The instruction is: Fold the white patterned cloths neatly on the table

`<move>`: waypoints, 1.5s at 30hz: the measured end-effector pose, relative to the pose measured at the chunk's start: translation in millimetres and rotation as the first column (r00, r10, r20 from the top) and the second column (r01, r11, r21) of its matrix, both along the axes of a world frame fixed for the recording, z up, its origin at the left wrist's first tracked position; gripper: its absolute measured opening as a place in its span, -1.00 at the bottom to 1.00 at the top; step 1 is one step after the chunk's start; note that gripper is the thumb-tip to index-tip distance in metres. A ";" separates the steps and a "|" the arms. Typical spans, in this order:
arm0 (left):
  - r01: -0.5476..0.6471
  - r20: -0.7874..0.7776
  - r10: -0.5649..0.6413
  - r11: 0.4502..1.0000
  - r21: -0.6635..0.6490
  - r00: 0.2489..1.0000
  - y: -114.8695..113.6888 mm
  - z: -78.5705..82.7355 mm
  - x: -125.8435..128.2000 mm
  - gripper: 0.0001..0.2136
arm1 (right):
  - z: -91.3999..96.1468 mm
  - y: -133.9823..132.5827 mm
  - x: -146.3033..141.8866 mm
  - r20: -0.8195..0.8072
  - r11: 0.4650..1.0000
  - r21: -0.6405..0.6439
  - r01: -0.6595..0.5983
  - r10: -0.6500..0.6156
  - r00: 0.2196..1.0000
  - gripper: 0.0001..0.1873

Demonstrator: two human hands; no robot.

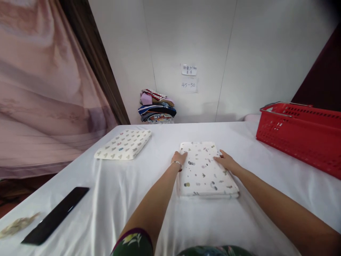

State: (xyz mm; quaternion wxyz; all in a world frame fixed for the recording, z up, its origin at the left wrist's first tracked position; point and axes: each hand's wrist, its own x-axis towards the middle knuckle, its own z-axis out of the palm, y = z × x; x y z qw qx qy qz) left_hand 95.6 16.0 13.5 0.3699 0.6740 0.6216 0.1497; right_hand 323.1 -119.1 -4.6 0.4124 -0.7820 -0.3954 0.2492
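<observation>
A folded white cloth [204,174] with a small printed pattern lies flat on the white-covered table [128,206] in front of me. My left hand [179,159] grips its left edge, with the thumb on top and the other fingers mostly hidden along the side. On the opposite edge, my right hand [226,161] holds the cloth in the same way, thumb over the top. A second folded cloth [123,144], cream with grey motifs, rests apart from both hands at the table's left far side.
At the right stands a red plastic basket [298,133] with metal handles. A stack of folded fabrics [157,108] sits by the wall beyond the table. On the left lie a flat black object [55,215] and a small beige item [18,225], beside a hanging pink curtain [48,92].
</observation>
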 end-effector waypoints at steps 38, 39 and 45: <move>0.463 -0.235 -0.409 0.655 0.597 0.882 -85.8 -8.7 -91.4 -0.81 | 4.1 -43.7 -43.2 0.543 0.811 0.281 -0.513 0.307 0.782 -0.78; 0.477 -0.256 -0.411 0.639 0.604 0.875 -86.0 -8.9 -90.6 -0.81 | 4.5 -44.9 -44.3 0.539 0.831 0.286 -0.476 0.272 0.798 -0.78; 0.485 -0.289 -0.403 0.568 0.664 0.868 -88.8 -17.7 -91.5 -0.78 | 3.9 -49.6 -52.1 0.516 0.933 0.153 -0.326 0.206 0.831 -0.85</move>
